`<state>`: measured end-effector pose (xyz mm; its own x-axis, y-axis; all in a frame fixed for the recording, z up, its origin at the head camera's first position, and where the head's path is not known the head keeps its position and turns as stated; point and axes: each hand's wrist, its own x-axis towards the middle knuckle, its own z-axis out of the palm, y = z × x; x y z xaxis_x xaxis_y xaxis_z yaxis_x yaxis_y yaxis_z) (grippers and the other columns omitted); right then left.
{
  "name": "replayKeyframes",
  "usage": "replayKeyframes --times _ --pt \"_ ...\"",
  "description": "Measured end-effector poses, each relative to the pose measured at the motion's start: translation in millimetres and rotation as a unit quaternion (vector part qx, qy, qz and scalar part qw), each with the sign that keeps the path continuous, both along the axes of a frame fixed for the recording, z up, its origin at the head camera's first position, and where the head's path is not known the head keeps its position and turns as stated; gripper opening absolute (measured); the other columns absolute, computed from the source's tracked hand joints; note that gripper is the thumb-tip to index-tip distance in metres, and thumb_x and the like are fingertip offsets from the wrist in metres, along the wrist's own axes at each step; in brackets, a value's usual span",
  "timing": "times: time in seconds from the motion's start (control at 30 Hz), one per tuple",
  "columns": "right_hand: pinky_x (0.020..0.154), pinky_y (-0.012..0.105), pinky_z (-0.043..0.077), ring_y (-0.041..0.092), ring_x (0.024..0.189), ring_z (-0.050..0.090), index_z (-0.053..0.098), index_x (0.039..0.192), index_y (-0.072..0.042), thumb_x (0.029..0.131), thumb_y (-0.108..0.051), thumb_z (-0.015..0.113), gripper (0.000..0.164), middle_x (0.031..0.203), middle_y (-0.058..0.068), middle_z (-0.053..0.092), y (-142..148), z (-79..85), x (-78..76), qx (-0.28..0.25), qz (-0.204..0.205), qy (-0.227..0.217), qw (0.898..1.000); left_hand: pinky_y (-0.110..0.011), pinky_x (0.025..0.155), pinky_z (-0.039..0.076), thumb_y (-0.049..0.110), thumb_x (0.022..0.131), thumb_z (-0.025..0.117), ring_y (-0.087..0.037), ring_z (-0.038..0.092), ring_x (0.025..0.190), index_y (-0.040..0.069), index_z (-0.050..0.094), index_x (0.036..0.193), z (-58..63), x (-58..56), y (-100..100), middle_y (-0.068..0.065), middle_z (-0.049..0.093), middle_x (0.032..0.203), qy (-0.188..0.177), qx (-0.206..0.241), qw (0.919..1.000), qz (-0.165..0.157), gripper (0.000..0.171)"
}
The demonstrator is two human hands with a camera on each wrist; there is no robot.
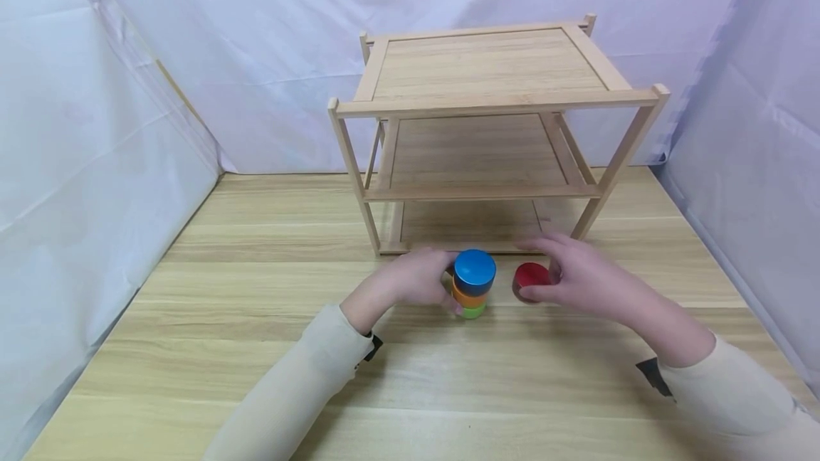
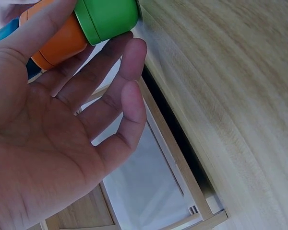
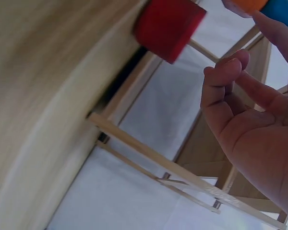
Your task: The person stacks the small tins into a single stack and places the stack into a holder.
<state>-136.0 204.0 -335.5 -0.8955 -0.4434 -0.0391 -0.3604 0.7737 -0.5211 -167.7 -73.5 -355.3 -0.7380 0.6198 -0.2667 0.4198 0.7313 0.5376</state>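
Three stacked tins (image 1: 470, 298): They stand upright on the table (image 1: 256, 269), in front of the wooden shelf (image 1: 487, 102). The green tin (image 1: 473, 312) is at the bottom, the orange tin (image 1: 480, 299) is in the middle, and the blue tin (image 1: 475, 267) is on top.
Red tin (image 1: 528, 276): It sits alone on the table, just to the right of the stack.
Left hand (image 1: 419, 277): It is bent round the stack, with the thumb on one side and some fingers on the other. I cannot tell how hard it squeezes.
Right hand (image 1: 586, 274): Its thumb and fingers are apart, near the red tin. The right wrist view shows a gap, so it does not hold the tin.
Shelf: It has three flat boards and stands behind the tins.
White cloth (image 1: 269, 91): It hangs behind the table and at the sides.
Step now: I think the left hand is minding the stack while the right hand is at the red tin.
Next move: It seems to call for the right fingers to close softly round the red tin, and for the left hand not to bump the stack.
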Motion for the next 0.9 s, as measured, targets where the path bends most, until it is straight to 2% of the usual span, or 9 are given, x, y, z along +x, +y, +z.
replayKeyframes --times 0.23,0.43,0.6,0.73,0.9 --pt "0.066 0.025 0.055 0.018 0.084 0.061 0.061 0.147 -0.008 0.085 -0.031 0.091 0.072 0.133 0.02 0.063 4 -16.5 -4.7 0.006 -0.005 -0.006 1.0 -0.045 0.117 0.051 0.024 0.084 0.093 -0.021 0.067 0.132 0.017 0.064 0.143 -3.7 -2.5 -3 -0.001 0.073 0.14 -0.016 0.021 0.9996 -0.006 0.066" --pt "0.069 0.026 0.055 0.018 0.087 0.062 0.062 0.144 -0.004 0.084 -0.028 0.091 0.071 0.134 0.02 0.064 6 -24.1 -6.2 0.008 -0.004 0.0 1.0 -0.044 0.116 0.052 0.028 0.082 0.094 -0.022 0.066 0.134 0.017 0.064 0.143 -5.4 -2.5 -3 -0.001 0.072 0.141 -0.034 0.01 0.9994 -0.002 0.068" --pt "0.068 0.024 0.056 0.017 0.086 0.063 0.063 0.142 -0.003 0.083 -0.025 0.092 0.07 0.14 0.022 0.062 7 -27.2 -7.1 0.006 -0.001 0.0 1.0 -0.043 0.116 0.052 0.028 0.083 0.094 -0.022 0.066 0.133 0.018 0.064 0.143 -6.1 -1.0 -2 0.0 0.072 0.141 -0.028 0.006 0.9996 -0.004 0.068" --pt "0.068 0.022 0.056 0.016 0.086 0.063 0.064 0.14 -0.002 0.082 -0.023 0.093 0.069 0.136 0.021 0.062 9 -30.4 -7.3 0.008 0.002 -0.002 1.0 -0.044 0.116 0.052 0.028 0.084 0.093 -0.022 0.067 0.133 0.019 0.063 0.144 -7.5 -0.3 -2 0.0 0.072 0.141 -0.021 0.005 0.9997 -0.009 0.068" --pt "0.071 0.029 0.061 0.021 0.093 0.064 0.066 0.136 -0.002 0.08 -0.019 0.093 0.065 0.129 0.02 0.065 10 -33.6 -7.4 0.013 0.001 0.004 1.0 -0.043 0.115 0.053 0.03 0.084 0.093 -0.021 0.067 0.132 0.018 0.065 0.141 -8.3 0.7 -2 0.0 0.073 0.14 -0.005 0.001 0.9998 -0.019 0.065"
